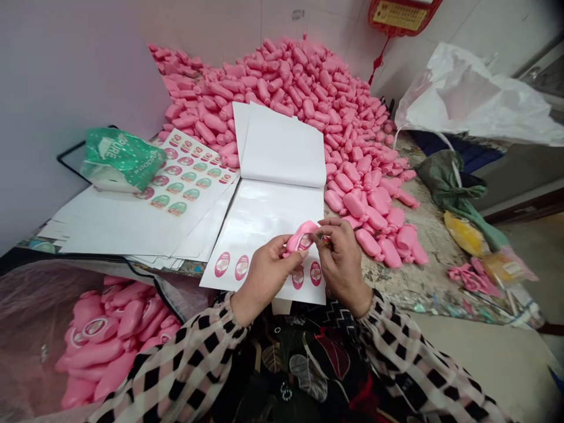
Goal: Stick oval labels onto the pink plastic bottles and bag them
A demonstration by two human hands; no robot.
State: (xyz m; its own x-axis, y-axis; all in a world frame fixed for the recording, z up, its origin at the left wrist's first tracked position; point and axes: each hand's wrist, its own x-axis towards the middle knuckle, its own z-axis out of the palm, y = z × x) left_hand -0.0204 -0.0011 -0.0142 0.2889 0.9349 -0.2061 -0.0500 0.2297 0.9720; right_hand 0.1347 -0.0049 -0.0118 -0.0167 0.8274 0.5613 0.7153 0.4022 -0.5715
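Note:
My left hand (263, 277) is closed around a small pink bottle (300, 235), holding it over a glossy white sticker sheet (264, 217). My right hand (340, 255) is pinched against the bottle's face, where an oval label sits under its fingertips. A few oval stickers (231, 265) are left along the sheet's near edge. Both wrists wear black-and-white checked sleeves.
A big heap of pink bottles (308, 100) fills the table's back and right. Left are stacked sticker sheets (185, 170) and a green plastic bag (118, 158). A clear bag of labelled pink bottles (110, 341) sits at lower left. A white sack (467, 94) lies at right.

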